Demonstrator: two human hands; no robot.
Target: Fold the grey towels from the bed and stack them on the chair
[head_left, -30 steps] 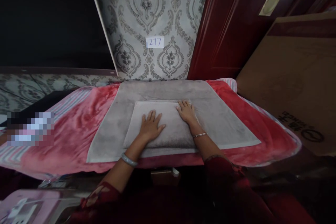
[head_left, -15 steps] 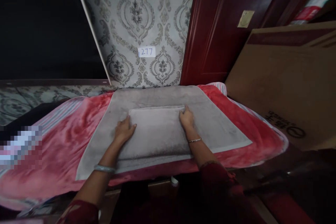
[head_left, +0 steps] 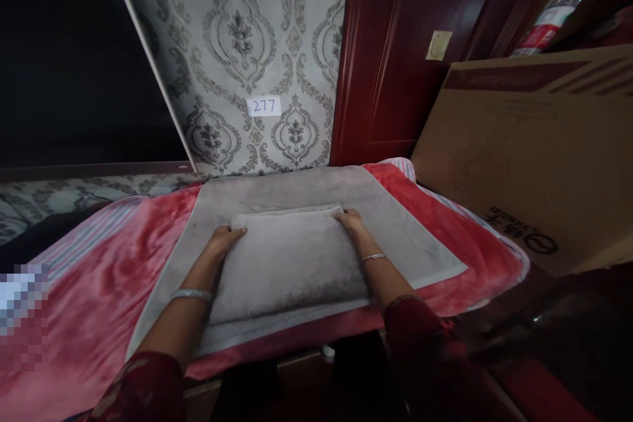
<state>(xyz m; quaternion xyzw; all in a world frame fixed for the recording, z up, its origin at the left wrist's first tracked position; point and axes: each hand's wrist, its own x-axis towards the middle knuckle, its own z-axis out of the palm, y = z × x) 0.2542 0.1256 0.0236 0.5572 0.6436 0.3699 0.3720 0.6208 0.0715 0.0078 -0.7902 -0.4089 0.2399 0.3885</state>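
Note:
A folded light grey towel (head_left: 291, 257), soft and plush, lies over a larger grey cloth (head_left: 178, 264). My left hand (head_left: 225, 241) grips its far left corner, thumb on top and the other fingers mostly hidden beneath the edge. At the far right corner, my right hand (head_left: 350, 221) pinches the towel the same way. The far edge looks slightly raised, with a second layer showing just behind it. Below the grey cloth, a red blanket (head_left: 109, 277) with a striped border covers the surface.
A dark television screen (head_left: 84, 66) stands at the left, before a patterned wall (head_left: 242, 33) bearing a paper label marked 277 (head_left: 264, 106). On the right are a dark red door (head_left: 395, 46), a large cardboard box (head_left: 524, 158) and a plastic bottle (head_left: 548, 20) behind the box.
My fingers have gone from lying at the towel's sides to gripping its far corners, and the far edge has lifted a little. The view has swung slightly right.

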